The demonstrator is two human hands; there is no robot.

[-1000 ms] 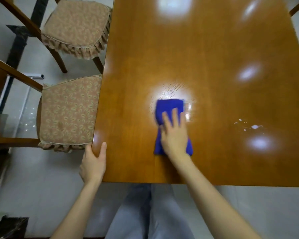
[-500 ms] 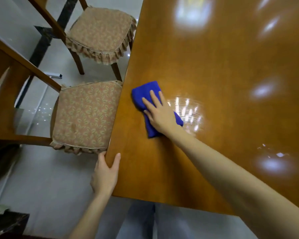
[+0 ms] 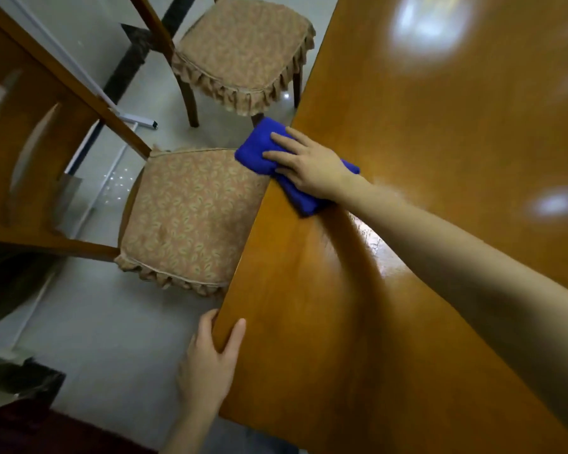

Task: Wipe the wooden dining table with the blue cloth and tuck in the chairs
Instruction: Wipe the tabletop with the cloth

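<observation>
place: home dining room | cues: wooden table (image 3: 423, 165); cushioned chairs (image 3: 191, 217) (frilled covers); glossy floor (image 3: 112, 322)

Head-worn wide view, angled down, close over table (image 3: 440, 178) corner

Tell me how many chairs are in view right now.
2. The near chair has its cushion up against the left edge of the table, beside the blue cloth. The far chair stands further along the same edge. Others may be outside the frame.
</observation>
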